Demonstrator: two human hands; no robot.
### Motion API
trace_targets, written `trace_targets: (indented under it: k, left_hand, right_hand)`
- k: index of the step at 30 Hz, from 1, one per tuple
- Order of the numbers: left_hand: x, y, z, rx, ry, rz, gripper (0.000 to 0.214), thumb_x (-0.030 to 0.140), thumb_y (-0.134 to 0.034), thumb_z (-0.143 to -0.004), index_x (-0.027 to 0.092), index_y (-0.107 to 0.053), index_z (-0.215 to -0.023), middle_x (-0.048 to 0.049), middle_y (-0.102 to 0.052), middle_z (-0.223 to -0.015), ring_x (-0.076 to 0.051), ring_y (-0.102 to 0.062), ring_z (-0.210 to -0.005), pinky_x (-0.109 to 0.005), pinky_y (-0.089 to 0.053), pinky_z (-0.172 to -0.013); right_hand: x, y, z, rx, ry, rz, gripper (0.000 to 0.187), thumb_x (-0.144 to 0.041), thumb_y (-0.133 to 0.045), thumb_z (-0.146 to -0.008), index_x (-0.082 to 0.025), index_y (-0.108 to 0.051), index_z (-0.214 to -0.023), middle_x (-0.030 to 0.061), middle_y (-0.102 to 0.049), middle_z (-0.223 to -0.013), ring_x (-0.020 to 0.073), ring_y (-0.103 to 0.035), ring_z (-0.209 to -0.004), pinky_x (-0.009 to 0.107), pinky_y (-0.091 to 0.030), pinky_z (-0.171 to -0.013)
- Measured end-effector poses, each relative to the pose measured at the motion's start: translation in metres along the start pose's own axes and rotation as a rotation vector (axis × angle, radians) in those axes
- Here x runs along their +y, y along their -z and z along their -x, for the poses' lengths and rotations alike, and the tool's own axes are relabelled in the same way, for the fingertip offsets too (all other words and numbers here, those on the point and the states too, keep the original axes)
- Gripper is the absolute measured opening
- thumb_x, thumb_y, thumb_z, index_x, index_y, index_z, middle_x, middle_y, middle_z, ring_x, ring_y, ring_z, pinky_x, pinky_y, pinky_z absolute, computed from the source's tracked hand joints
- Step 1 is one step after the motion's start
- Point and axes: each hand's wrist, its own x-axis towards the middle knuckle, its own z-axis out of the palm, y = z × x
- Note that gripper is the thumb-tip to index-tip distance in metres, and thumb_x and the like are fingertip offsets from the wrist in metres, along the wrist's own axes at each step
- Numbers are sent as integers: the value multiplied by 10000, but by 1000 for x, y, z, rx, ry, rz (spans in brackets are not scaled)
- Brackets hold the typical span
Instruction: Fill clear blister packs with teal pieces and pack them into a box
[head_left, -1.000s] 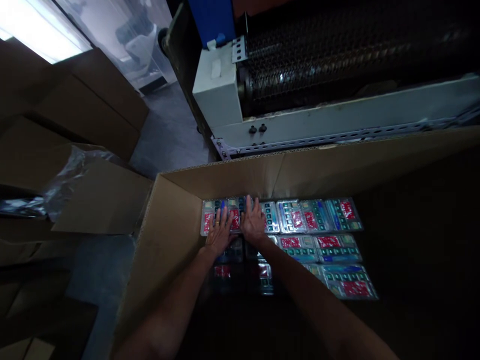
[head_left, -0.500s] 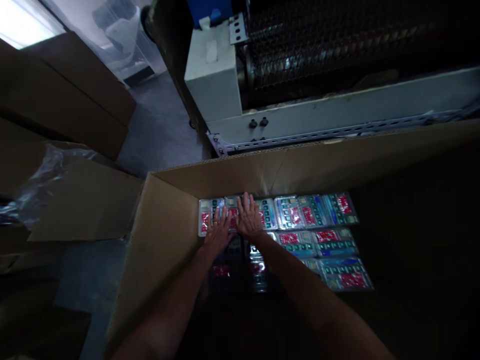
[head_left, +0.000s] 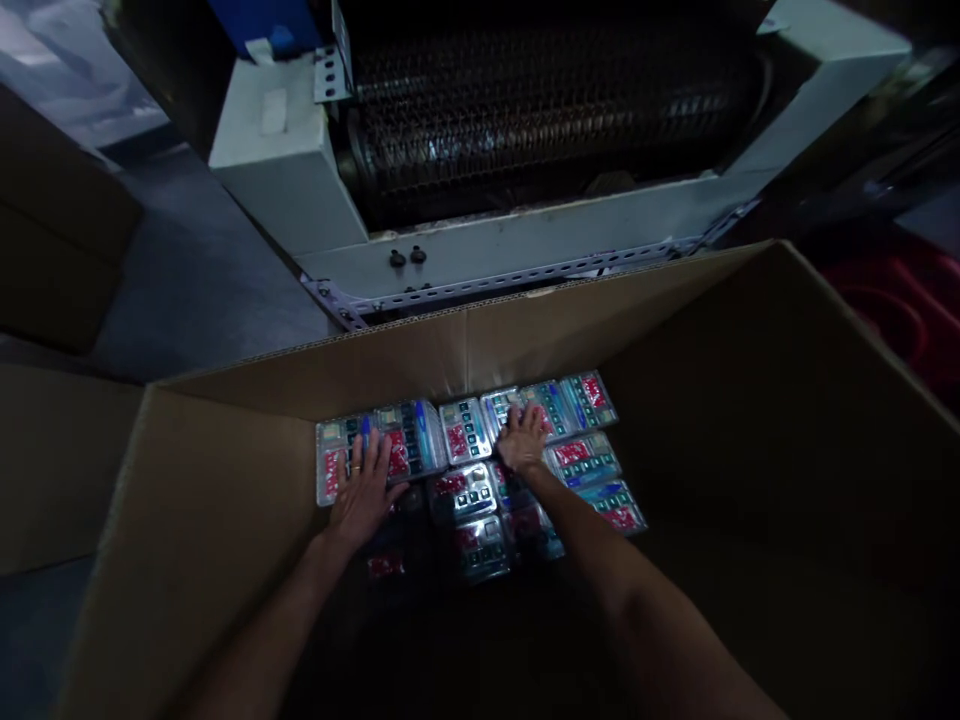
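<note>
Inside a deep cardboard box (head_left: pixel 225 490), clear plastic blister packs (head_left: pixel 465 430) lie in rows, with red, green and blue contents. My left hand (head_left: pixel 364 495) rests with fingers spread over the packs at the left end of the back row; a ring is on one finger. Farther along that row, my right hand (head_left: pixel 523 440) lies on the packs, palm down and fingers apart. Neither hand grips anything. Two shorter rows of packs (head_left: pixel 480 545) sit nearer me, partly in shadow and partly behind my right forearm.
Just behind the box stands a grey machine frame (head_left: pixel 525 225) with a dark ridged roller (head_left: pixel 555 125). More cardboard (head_left: pixel 60 465) is at the left, on the grey floor (head_left: pixel 202 270). A red object (head_left: pixel 900 310) shows beyond the box's right wall.
The view has swung right, so the box's right wall now shows. My right hand has slid rightward along the back row, away from my left hand, which stays on the leftmost packs.
</note>
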Motion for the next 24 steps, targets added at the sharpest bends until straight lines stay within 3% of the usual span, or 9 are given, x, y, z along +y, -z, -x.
trace_targets:
  k: [3,6,9,13,17,20,24]
  left_hand:
    - [-2,-3,0,-12,-7,-9,756,460,-503,-946,123,-268,-1580,-180,-189,-1653,-375,-91,-1537,-620,-164,-1209]
    - [-3,-4,2,-15,-16,-28,792,483,-517,-944,108,-240,-1585,-184,-162,-1658,-381,-55,-1538,-619,-145,-1214]
    - [0,0,3,-24,-10,-44,810,499,-531,-940,102,-241,-1584,-190,-149,-1659,-389,-38,-1537,-616,-127,-1217]
    - [5,6,6,-35,-26,-65,819,528,-517,-945,105,-234,-1586,-181,-130,-1664,-377,-30,-1540,-604,-90,-1226]
    - [8,4,13,-24,-59,-54,848,520,-531,-940,121,-179,-1600,-173,-91,-1672,-363,4,-1543,-599,-102,-1227]
    - [11,0,18,-3,-53,-37,826,501,-524,-947,145,-170,-1604,-165,-76,-1676,-365,6,-1543,-621,-122,-1217]
    - [16,1,19,4,-11,-30,782,466,-489,-969,144,-166,-1603,-162,-85,-1676,-348,-23,-1547,-615,-140,-1219]
  right_hand:
    - [24,-16,-18,-103,19,10,657,-335,-336,-1009,-149,-140,-1607,205,-18,-1667,329,-33,-1541,543,-127,-1207]
    - [21,-30,-22,-135,62,8,709,-341,-384,-995,-135,-94,-1609,212,21,-1666,312,13,-1542,469,-112,-1222]
    - [18,-35,-18,-136,73,13,755,-344,-422,-981,-148,-55,-1610,210,103,-1660,335,79,-1533,476,-69,-1225]
    - [24,-32,-12,-36,83,82,741,-392,-457,-965,-207,-138,-1609,184,134,-1662,385,86,-1525,544,-58,-1211]
    - [20,-23,-5,104,147,86,726,-382,-427,-974,-154,-149,-1605,213,58,-1664,415,26,-1524,597,-115,-1193]
    - [2,-13,9,130,342,-30,654,-367,-321,-1015,-101,-173,-1595,223,-41,-1661,389,-59,-1529,586,-200,-1185]
    - [-34,-8,47,59,855,-217,664,-413,-325,-1024,-127,-158,-1600,182,-85,-1667,319,-135,-1530,532,-272,-1192]
